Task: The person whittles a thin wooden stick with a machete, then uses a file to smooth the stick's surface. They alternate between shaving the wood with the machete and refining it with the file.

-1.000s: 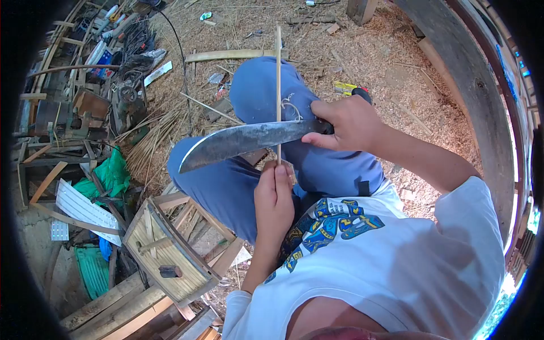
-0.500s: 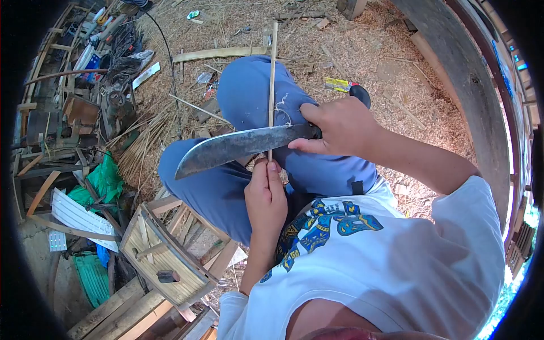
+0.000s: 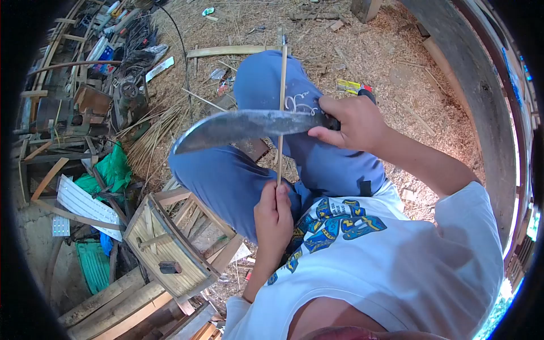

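Observation:
My right hand is wrapped round the black handle of a machete, whose broad dark blade points left. The blade crosses over a thin bamboo strip above the blue-trousered legs. My left hand pinches the near end of that strip, close to my body. The strip runs away from it, under the blade and across one knee. Thin curled shavings lie on the trouser leg beside the blade.
Shavings cover the ground, where a yellow packet lies. On the left are a bundle of thin strips, a green plastic bag and a wooden frame. A large timber beam curves along the right.
My left hand has drawn back toward my body with the strip, so the gap between hand and blade is wider. The machete is still in my right hand, and the view has shifted slightly.

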Action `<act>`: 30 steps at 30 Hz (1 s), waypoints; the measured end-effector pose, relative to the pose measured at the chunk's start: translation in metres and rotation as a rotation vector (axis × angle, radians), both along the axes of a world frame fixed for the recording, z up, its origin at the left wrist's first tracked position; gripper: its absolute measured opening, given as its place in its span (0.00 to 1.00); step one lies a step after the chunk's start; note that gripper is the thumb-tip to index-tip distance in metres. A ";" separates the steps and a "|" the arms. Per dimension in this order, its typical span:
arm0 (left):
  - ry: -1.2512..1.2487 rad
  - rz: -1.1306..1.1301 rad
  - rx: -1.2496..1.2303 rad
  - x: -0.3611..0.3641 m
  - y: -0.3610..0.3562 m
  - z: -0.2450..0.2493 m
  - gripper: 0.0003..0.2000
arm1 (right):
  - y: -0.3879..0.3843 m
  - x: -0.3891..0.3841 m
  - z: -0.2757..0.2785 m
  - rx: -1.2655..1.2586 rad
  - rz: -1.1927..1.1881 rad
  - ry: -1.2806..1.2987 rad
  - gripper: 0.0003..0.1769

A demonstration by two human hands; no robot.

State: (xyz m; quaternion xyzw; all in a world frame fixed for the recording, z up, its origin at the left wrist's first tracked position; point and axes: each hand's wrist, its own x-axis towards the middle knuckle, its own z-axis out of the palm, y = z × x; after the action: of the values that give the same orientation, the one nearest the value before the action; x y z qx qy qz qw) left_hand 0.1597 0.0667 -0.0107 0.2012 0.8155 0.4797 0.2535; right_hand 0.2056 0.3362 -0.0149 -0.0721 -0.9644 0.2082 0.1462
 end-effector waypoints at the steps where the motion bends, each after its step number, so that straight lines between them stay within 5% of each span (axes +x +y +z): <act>1: 0.010 0.001 0.013 -0.006 0.009 0.000 0.10 | 0.000 0.000 0.000 -0.002 0.019 0.009 0.35; 6: -0.145 0.022 0.142 -0.035 0.047 0.002 0.13 | -0.005 -0.002 0.016 0.027 0.021 -0.157 0.33; 15: 0.103 0.029 0.128 -0.032 0.044 -0.016 0.14 | -0.007 -0.003 0.018 0.082 0.010 -0.200 0.35; 30: 0.114 0.046 -0.080 0.003 -0.005 0.003 0.09 | -0.010 -0.004 0.010 0.039 -0.071 -0.098 0.34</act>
State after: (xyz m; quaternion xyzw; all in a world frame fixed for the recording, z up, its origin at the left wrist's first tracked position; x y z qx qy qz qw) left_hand 0.1628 0.0613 -0.0078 0.1992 0.8516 0.4403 0.2032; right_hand 0.2016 0.3258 -0.0053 -0.1137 -0.9711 0.1802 0.1074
